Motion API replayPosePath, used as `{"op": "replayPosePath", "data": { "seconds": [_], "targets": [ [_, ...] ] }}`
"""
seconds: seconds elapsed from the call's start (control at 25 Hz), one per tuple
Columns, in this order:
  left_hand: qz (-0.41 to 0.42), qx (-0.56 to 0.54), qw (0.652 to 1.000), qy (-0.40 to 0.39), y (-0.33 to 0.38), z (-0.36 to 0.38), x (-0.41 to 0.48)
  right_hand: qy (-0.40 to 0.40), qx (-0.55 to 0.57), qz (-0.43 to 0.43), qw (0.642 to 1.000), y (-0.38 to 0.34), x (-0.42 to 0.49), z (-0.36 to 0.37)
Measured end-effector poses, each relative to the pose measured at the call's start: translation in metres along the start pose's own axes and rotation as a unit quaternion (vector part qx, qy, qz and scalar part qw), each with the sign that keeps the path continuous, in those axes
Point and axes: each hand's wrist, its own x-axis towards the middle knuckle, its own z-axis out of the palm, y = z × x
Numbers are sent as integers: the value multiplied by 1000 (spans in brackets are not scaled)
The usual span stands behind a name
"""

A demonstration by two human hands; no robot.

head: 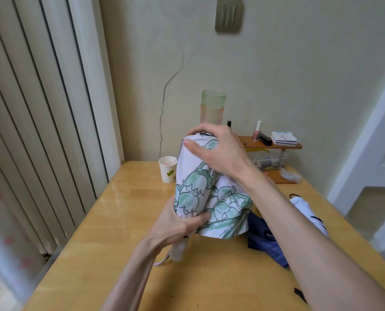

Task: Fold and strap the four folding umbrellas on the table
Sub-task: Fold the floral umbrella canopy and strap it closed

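Centre of frame: white fabric folding umbrella with green flower print (211, 194), held roughly upright over the yellow wooden table (119, 221).

Left hand (178, 223), lower centre: clenched round the gathered canopy just above the pale plastic handle (179, 250). Probably there to pin the cloth to the shaft.

Right hand (218, 151), above it: capped over the top end, fingers curled over the tip, thumb flat on the cloth. Probably placed to twist the pleats tight.

No closing strap seen; judged mid-roll, not yet strapped.

Lower right: dark blue fabric umbrella (265, 241) and white fabric umbrella (308, 212), lying loose on the table. Fourth not visible.
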Motion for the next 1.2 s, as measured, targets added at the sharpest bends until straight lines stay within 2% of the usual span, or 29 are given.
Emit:
{"op": "replayPosePath", "data": {
  "seconds": [0.16, 0.28, 0.44, 0.52, 0.6, 0.72, 0.84, 0.96, 1.04, 1.12, 1.2],
  "targets": [
    [-35, -84, 995, 39, -5, 2, -2, -98, 46, 39, 993, 0, 0, -6],
    [-60, -172, 981, 65, -3, -7, 1, -113, 39, 58, 991, 15, -17, -14],
    [-72, -209, 971, 89, -1, -17, 3, -216, 58, 69, 972, 31, -58, -17],
    [-81, -224, 967, 94, 0, -19, 3, -224, 60, 47, 971, 36, -74, -9],
    [-88, -225, 965, 102, 1, -21, 3, -160, 94, 28, 982, 45, -80, 4],
    [-82, -232, 964, 103, 3, -20, 4, 29, 126, 21, 991, 59, -83, 26],
    [-68, -248, 961, 105, 4, -16, 4, 207, 22, 29, 978, 66, -91, 41],
    [-50, -246, 963, 100, 4, -22, 4, 335, -107, -18, 936, 74, -99, 39],
    [-55, -247, 960, 118, 4, -26, 5, 374, -107, -5, 921, 75, -101, 34],
    [-71, -250, 956, 139, 5, -26, 6, 341, 27, 66, 937, 72, -101, 34],
    [-71, -248, 955, 145, 4, -24, 6, 279, 168, 128, 937, 72, -98, 34]
  ]
}}
